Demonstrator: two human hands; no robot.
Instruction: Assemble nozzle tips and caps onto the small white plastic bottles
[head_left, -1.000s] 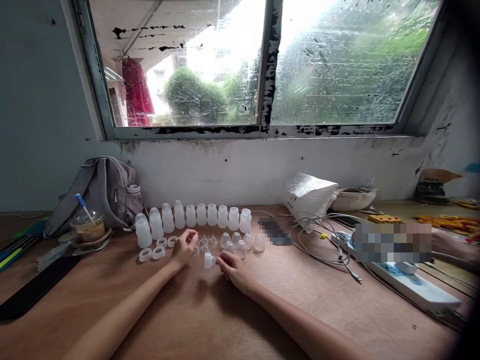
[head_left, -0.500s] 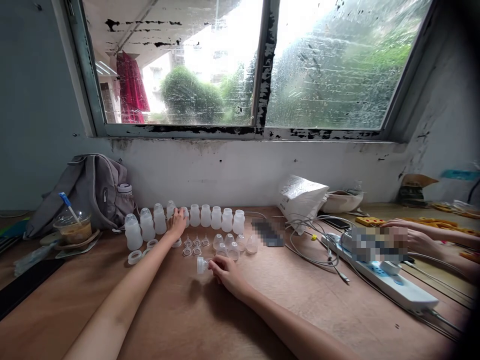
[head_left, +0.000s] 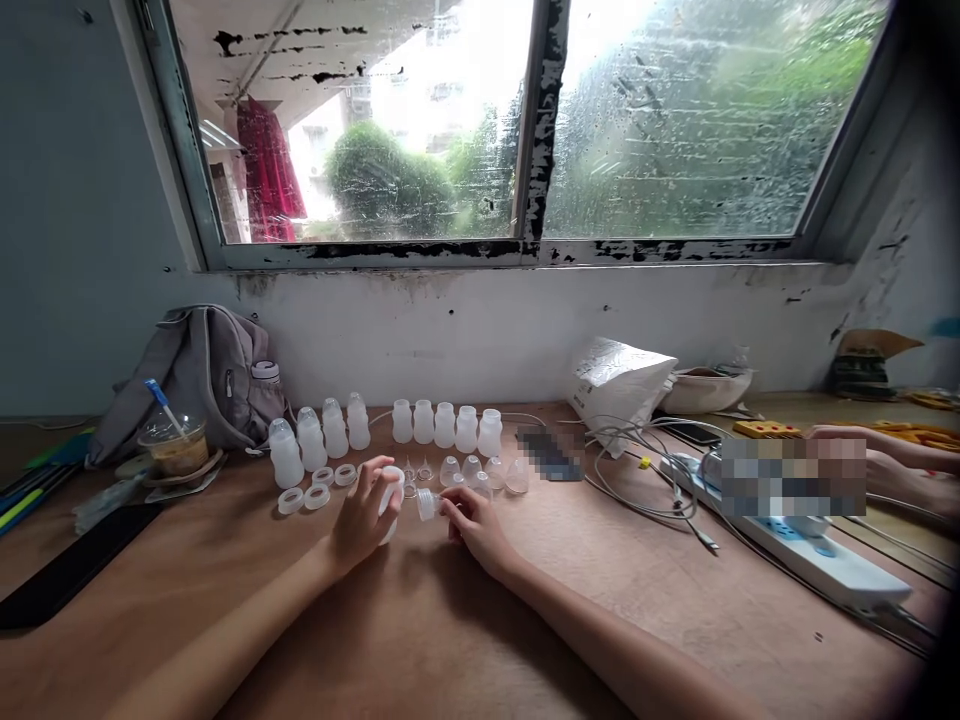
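My left hand (head_left: 365,512) is wrapped round a frosted baby bottle (head_left: 391,500) without a cap, held above the table's middle. Just right of it, my right hand (head_left: 471,520) pinches a clear nipple with its collar ring (head_left: 427,504), the ring side facing the bottle. Behind my hands lie several clear nipples (head_left: 424,472), partly hidden. Several clear domed caps (head_left: 517,477) stand to their right. White collar rings (head_left: 291,501) lie left of my left hand. A back row holds capped bottles (head_left: 286,453) on the left and open bottles (head_left: 445,425) on the right.
A grey backpack (head_left: 199,370) and a drink cup (head_left: 174,445) stand at the left, near a black flat strip (head_left: 82,560). To the right are a silvery bag (head_left: 619,390), tangled cables (head_left: 637,490) and a power strip (head_left: 832,565). Another person's hands (head_left: 885,470) are at the far right.
My left hand reached to the back row, took an open bottle and brought it forward beside the nipple and ring. A gap shows in the row. My right hand keeps its hold.
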